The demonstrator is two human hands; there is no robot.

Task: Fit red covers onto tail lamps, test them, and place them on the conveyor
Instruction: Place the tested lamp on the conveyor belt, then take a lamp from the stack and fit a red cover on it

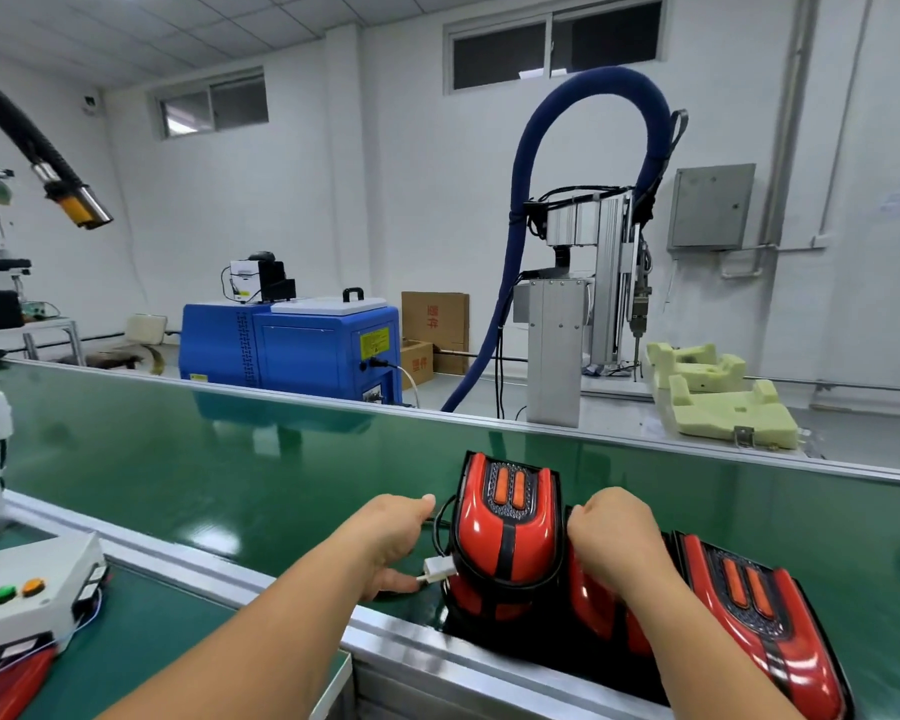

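Note:
A red and black tail lamp (pixel 505 543) stands on the green conveyor belt (pixel 230 470) near its front rail. My left hand (pixel 391 543) is at the lamp's left side with fingers curled around its black wire; the thumb lies by the white connector (pixel 437 570). My right hand (pixel 614 543) grips the lamp's right edge with curled fingers. A second tail lamp (pixel 759 621) lies on the belt just to the right, partly behind my right forearm.
A white tester box (pixel 27 600) with red, green and orange buttons sits at the lower left, a red cover (pixel 6 688) below it. Beyond the belt are a blue machine (pixel 292 350), a dispensing machine with a blue hose (pixel 578 314) and pale foam fixtures (pixel 718 397).

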